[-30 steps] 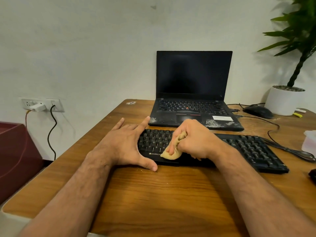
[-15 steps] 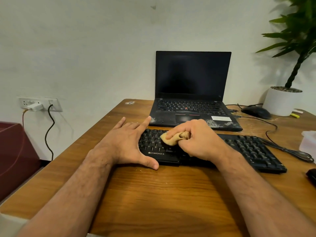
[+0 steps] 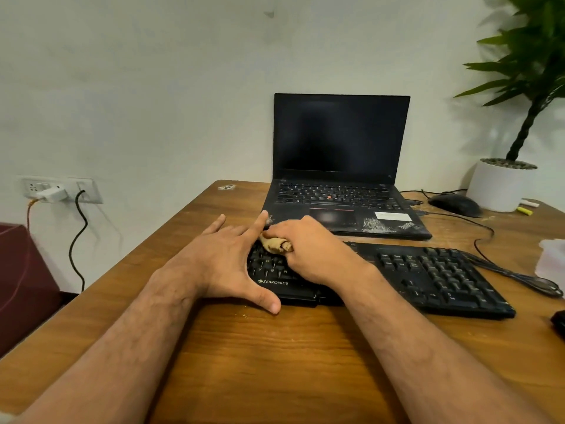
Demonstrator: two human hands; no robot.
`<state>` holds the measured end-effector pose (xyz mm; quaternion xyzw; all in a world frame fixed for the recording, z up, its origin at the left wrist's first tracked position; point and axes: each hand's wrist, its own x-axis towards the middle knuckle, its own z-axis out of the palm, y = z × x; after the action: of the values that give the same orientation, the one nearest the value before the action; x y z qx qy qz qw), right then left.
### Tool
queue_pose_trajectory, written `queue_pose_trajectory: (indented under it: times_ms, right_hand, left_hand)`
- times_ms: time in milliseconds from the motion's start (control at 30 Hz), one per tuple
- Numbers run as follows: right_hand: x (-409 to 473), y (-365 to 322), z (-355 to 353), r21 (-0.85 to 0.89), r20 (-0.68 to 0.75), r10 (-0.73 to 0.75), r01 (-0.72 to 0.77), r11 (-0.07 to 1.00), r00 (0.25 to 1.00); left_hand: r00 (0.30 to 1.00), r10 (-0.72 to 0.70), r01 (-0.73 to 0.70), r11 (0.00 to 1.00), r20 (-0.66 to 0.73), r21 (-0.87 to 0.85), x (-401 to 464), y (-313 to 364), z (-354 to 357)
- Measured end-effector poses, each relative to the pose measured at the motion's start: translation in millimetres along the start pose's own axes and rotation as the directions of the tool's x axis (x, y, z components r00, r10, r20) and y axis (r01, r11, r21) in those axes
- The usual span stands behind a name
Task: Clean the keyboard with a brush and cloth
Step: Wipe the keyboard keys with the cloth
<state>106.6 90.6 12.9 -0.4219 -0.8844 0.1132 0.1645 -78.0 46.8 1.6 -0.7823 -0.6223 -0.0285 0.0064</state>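
Cloth (image 3: 275,243) shifted from keyboard's near edge up to its far left rows, carried by right hand (image 3: 312,255), fingers clenched around wad. Left hand (image 3: 220,261) unchanged: fingers splayed straight, thumb against near edge, pinning left end. Keyboard (image 3: 428,276) flat on worktop (image 3: 275,362), long axis left-right, right end angled slightly nearer, just in front of laptop (image 3: 339,166).

Gripping a bunched tan cloth (image 3: 276,243) in the right hand (image 3: 318,254), pressing it onto the black keyboard (image 3: 428,280) at frame centre. Bracing the keyboard's left end with the splayed left hand (image 3: 220,258). Resting on the wooden table (image 3: 275,362), before the laptop (image 3: 339,166).
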Motion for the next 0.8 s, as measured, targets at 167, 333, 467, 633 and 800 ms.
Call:
queue_pose_trajectory:
  times_ms: [167,333,467,633,800]
  right_hand:
    - [-7,15,-18,-0.058,-0.100,0.172,-0.178,0.982,0.980]
    - [-19,27,-29,-0.034,-0.174,0.252,-0.261,0.965,0.952]
    - [-15,7,-15,0.054,-0.070,0.089,-0.086,0.995,0.994]
    - [-20,28,-28,0.044,-0.192,0.319,-0.317,0.947,0.928]
    - [-29,53,-40,-0.035,-0.318,0.417,-0.450,0.892,0.851]
  left_hand:
    - [1.000,0.002,-0.002,0.999,0.006,-0.037,1,-1,0]
    - [1.000,0.009,-0.008,0.998,0.012,-0.061,1,1,-1]
    - [1.000,0.016,-0.016,1.000,0.014,-0.019,0,5,-2]
    - [1.000,0.008,-0.008,1.000,0.009,-0.020,-1,4,0]
    - [1.000,0.011,-0.011,0.999,-0.006,-0.043,-2,3,0]
